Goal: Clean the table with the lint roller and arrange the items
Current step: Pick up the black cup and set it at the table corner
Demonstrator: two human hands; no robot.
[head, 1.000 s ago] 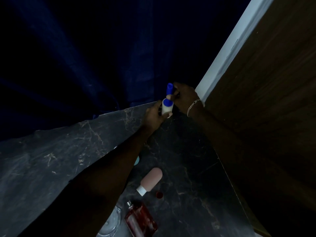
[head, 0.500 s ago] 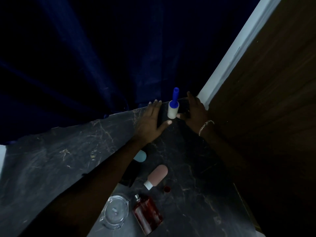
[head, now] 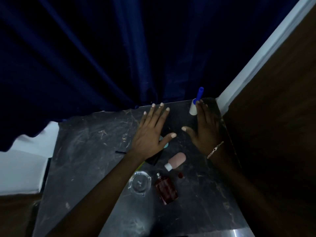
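Observation:
The lint roller (head: 193,107), a white roll with a blue handle, stands upright at the far right corner of the dark marble table (head: 89,151). My right hand (head: 204,129) hovers flat just beside and in front of it, fingers spread, holding nothing. My left hand (head: 151,132) is also flat and open over the table's middle, partly covering a dark object and a light blue item (head: 166,145). A pink bottle with a white cap (head: 176,160) lies on its side. A red perfume bottle (head: 166,189) lies beside a glass ashtray (head: 140,183).
A dark blue curtain (head: 102,57) hangs behind the table's far edge. A brown wooden panel (head: 273,117) with white trim borders the right side. A small red cap (head: 180,175) lies near the pink bottle. A thin black stick (head: 120,152) lies left of my wrist.
Both hands let go of the lint roller, which now stands alone in the far corner. The hands drew back toward me and spread flat; the view shifted down.

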